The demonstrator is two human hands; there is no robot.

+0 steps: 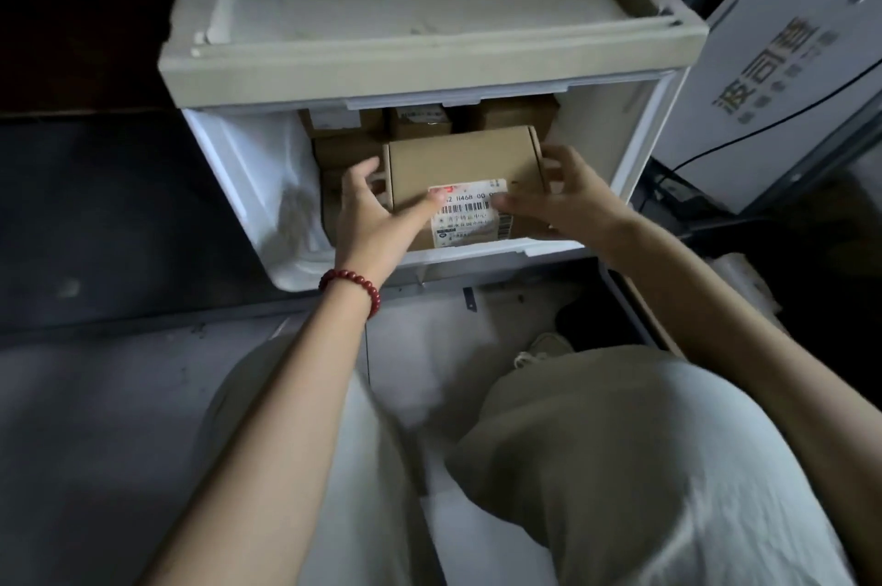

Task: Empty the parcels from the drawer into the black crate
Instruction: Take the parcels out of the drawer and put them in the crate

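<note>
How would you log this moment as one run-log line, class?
phase: grasp parcel | left hand: grips its left edge | right hand: grips its right edge | drawer: open, more boxes behind

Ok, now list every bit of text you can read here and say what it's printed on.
"2 11468 00": on the shipping label of the cardboard parcel gripped by the left hand and right hand; thumbs hide its ends.
"波司登": large characters on the white carton at right.
Too blurred: the label's small print, the line under those characters, labels on the parcels at the back of the drawer.
</note>
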